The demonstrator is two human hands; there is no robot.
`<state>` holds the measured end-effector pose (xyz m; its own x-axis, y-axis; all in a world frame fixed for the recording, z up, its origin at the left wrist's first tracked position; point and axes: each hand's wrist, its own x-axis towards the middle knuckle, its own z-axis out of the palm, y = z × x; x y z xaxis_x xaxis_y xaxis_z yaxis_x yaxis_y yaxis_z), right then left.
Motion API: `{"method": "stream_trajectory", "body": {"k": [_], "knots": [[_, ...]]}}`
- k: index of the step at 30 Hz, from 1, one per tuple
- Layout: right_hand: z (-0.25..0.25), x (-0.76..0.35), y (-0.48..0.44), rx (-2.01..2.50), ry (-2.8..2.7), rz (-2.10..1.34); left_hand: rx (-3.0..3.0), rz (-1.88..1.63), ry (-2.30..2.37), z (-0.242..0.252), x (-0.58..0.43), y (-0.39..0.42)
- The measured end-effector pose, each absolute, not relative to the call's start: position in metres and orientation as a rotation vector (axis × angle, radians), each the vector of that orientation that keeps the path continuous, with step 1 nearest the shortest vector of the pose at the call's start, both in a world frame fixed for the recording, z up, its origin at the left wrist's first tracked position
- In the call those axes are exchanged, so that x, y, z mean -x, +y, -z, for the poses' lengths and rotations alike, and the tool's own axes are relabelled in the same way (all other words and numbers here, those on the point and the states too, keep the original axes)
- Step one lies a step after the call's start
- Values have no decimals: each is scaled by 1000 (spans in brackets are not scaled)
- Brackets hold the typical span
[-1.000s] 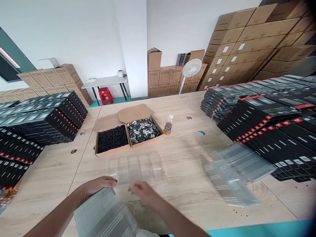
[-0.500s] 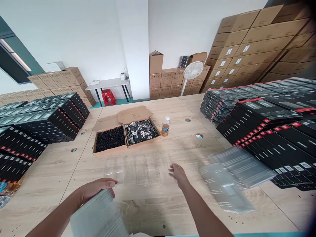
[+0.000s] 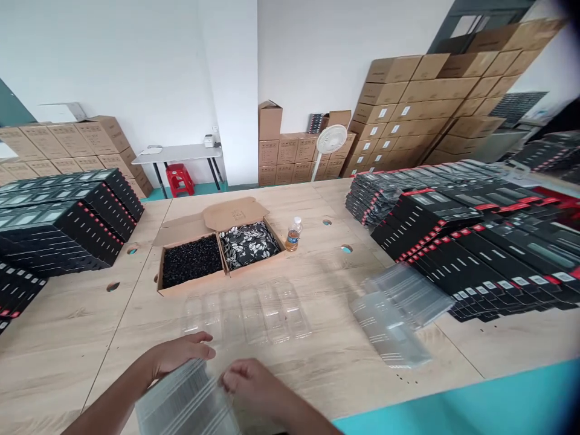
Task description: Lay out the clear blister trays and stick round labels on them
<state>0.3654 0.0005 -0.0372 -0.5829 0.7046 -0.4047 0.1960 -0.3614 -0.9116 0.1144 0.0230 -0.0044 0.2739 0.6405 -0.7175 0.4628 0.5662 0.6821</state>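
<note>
My left hand [image 3: 181, 353] is closed around the upper edge of a stack of clear plastic trays [image 3: 185, 402], which is tilted in front of me. At the right edge of that stack, my right hand [image 3: 249, 380] has its fingers curled together; whatever is between the fingertips, if anything, cannot be made out. Just beyond both hands, several clear plastic trays [image 3: 247, 311] lie side by side in a row on the wooden table [image 3: 326, 338]. More clear trays [image 3: 408, 302] lie in overlapping stacks to the right.
Behind the row stands an open carton [image 3: 190, 287] of small black pieces beside one with black-and-white packets [image 3: 249, 244]. A drink bottle [image 3: 293, 234] is next to them. Black boxes are piled at left [image 3: 81, 223] and right [image 3: 453, 241]. Cable holes [image 3: 347, 248] pierce the tabletop.
My right hand has moved from the right end of the tray row back to the stack by my left hand. The view has turned to the right.
</note>
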Motion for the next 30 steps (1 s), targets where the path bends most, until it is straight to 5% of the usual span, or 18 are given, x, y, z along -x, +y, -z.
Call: {"method": "stream_trajectory", "body": {"k": [10, 20, 30], "knots": [[32, -355, -34, 1029, -432, -2105, -931, -171, 1251, 5, -134, 39], [33, -400, -3, 1104, -1163, -2012, -873, -262, 1243, 4, -185, 48], [51, -494, 9, 967, -436, -2308, -808, -271, 1375, -12, -286, 48]]}}
